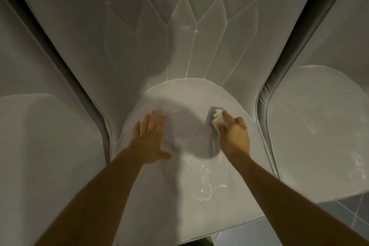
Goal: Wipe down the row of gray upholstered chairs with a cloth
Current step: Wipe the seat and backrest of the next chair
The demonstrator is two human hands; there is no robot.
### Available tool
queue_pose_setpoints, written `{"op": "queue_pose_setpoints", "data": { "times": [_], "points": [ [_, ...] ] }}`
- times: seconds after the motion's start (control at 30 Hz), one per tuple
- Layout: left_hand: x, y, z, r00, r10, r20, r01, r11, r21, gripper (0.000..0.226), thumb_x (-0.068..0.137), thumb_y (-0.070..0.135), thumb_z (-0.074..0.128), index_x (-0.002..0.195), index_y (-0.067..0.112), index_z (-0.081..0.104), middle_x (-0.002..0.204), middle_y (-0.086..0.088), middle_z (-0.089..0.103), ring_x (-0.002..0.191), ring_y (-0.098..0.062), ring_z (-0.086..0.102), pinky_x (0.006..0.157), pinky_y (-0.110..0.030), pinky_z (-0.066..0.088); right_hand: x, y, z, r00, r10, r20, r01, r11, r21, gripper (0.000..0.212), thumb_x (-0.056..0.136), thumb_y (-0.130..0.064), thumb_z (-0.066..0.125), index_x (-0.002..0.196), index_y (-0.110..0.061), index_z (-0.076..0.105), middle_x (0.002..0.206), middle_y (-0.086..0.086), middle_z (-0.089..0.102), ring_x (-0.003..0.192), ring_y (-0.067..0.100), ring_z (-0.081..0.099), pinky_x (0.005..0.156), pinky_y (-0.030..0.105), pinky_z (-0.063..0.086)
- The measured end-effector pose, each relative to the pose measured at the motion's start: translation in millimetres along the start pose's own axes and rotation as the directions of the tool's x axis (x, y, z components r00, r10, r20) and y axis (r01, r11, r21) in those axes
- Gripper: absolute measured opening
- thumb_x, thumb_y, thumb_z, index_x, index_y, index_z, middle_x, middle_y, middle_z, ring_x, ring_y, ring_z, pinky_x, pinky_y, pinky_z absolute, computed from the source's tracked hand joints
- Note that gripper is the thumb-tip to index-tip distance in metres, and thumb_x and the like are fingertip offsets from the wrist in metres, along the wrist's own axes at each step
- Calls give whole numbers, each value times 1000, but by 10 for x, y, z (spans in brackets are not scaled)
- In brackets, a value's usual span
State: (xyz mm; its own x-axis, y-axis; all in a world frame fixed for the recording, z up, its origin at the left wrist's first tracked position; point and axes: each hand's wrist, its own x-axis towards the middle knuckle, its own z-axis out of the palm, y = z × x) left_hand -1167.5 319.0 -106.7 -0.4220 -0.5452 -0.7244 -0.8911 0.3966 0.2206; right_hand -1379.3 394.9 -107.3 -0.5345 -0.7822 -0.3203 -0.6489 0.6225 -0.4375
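A gray upholstered chair fills the middle of the view, with a rounded seat cushion (191,175) and a stitched backrest (179,26) rising behind it. My right hand (234,136) grips a small bunched pale cloth (218,118) and holds it against the right part of the seat. My left hand (148,138) rests flat on the left part of the seat, fingers straight and together. Pale streaks mark the seat's front half.
Matching gray chairs stand close on both sides, the left chair (44,146) and the right chair (319,126), each separated by a narrow dark gap. Dark tiled floor (299,223) shows at the lower right, in front of the seats.
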Motion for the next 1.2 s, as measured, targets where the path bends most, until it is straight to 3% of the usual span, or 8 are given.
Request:
{"op": "queue_pose_setpoints", "data": {
  "times": [0.07,0.2,0.43,0.57,0.67,0.77,0.93,1.2],
  "points": [
    [144,-47,37,1000,-20,-20,20,999,-29,127,75,63,66,145,16,-28,151,-8,-37,141,-26,-29,115,-43,-12,134,40,40,995,26,-96,-28,999,-26,18,96,-44,48,92,-26,50,96,-1,57,84,15,56,68,27,37],
    [279,-255,74,1000,-19,-22,19,1000,0,136,68,70,67,132,21,-42,146,-5,-44,135,-21,-38,112,-40,-17,244,116,298,960,91,-265,-74,995,72,26,97,-40,43,105,-16,52,105,7,54,93,24,55,88,40,43],
    [306,-149,135,998,-45,-42,44,998,-34,137,69,69,66,137,15,-40,143,-8,-47,134,-27,-40,110,-46,-22,-129,-229,878,897,-419,-143,423,906,-3,36,82,-9,55,117,-6,63,95,15,60,86,30,54,72,32,49],
    [346,-202,45,995,-29,-90,21,995,-97,138,66,73,64,141,14,-35,148,-5,-41,137,-21,-37,114,-41,-19,236,-222,525,922,-213,-322,275,948,160,17,95,-32,52,91,-21,64,84,-6,55,79,17,53,74,28,43],
    [403,-226,37,999,-31,-44,28,997,-74,142,64,72,67,133,14,-43,143,-3,-48,133,-21,-42,110,-40,-24,628,-69,386,947,-4,-321,39,994,103,13,94,-32,51,96,-23,60,100,6,57,97,29,53,82,40,42],
    [439,-170,91,997,-64,-32,62,995,-81,143,64,67,72,123,15,-48,131,-1,-56,127,-22,-47,109,-42,-26,478,-220,651,948,-261,-179,253,965,-70,36,88,-5,51,123,-9,57,112,21,53,101,36,50,85,41,41],
    [428,-170,131,993,-75,-91,69,995,-67,142,65,70,68,124,15,-49,143,-5,-49,131,-22,-44,112,-42,-23,125,-375,877,855,-514,-63,513,858,-38,33,75,-12,57,104,-6,70,85,13,61,72,32,59,69,32,50],
    [420,-397,171,983,-49,-177,46,999,-19,142,60,84,56,122,14,-52,133,-2,-54,134,-21,-40,110,-38,-23,759,-383,551,953,-126,-274,132,991,4,39,89,-8,44,127,-10,54,115,22,51,103,33,47,85,38,38]
  ]
}}
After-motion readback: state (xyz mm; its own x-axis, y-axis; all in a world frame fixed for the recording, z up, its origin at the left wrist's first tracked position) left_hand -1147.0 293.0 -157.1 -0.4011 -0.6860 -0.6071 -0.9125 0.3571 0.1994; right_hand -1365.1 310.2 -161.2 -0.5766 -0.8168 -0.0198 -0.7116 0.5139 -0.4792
